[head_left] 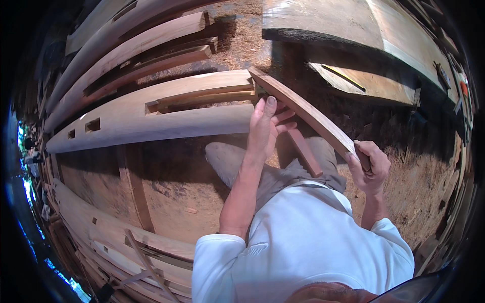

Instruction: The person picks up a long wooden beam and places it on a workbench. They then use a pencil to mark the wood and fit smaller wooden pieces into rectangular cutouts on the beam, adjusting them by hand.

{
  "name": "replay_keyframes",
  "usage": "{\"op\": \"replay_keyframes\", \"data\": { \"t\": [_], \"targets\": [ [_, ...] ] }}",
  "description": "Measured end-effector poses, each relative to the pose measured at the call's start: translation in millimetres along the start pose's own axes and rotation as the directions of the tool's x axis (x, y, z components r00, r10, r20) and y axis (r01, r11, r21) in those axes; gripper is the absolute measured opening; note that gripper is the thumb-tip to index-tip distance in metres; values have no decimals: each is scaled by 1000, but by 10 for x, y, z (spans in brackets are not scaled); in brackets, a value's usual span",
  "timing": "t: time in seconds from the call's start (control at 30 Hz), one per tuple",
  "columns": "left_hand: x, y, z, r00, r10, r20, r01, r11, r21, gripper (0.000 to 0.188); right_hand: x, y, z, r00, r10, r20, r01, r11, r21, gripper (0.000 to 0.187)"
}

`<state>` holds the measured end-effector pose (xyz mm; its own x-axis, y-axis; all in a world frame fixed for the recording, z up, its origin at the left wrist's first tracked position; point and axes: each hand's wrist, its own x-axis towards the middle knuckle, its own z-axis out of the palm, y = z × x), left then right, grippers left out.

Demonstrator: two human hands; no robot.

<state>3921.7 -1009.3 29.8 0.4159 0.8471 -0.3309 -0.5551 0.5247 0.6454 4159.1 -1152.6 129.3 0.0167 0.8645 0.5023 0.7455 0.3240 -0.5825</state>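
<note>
My right hand [371,164] is wrapped round the near end of a long, squared wooden bar [308,111]. The bar slants up and left, its far end by the slotted end of a big pale timber [197,118]. Below the bar's far half is my left hand [265,121], palm up and fingers spread, the thumb close against its lower edge; whether they touch I cannot tell. A shorter reddish wood piece [305,154] slants down from near my left fingers over my lap, its upper end hidden. Square holes and a long slot are cut in the timber.
Several more shaped timbers [146,48] lie beyond at upper left, others [126,222] at lower left. A thick slab [348,25] and a lower board [369,83] carrying a yellow-and-black stick [343,77] stand at upper right. Wood shavings [250,43] cover the ground.
</note>
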Motion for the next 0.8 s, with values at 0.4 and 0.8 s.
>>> {"op": "replay_keyframes", "data": {
  "t": [0.4, 0.8],
  "targets": [
    [-12, 207, 70, 992, 107, 71, -66, 900, -431, 55, 239, 9, -125, 970, -223, 98, 183, 933, 310, 47],
    [-277, 562, -457, 981, 184, -69, -196, 925, -325, 76, 810, -558, 599, 897, -410, -167, 442, 800, 407, 38]
  ]
}}
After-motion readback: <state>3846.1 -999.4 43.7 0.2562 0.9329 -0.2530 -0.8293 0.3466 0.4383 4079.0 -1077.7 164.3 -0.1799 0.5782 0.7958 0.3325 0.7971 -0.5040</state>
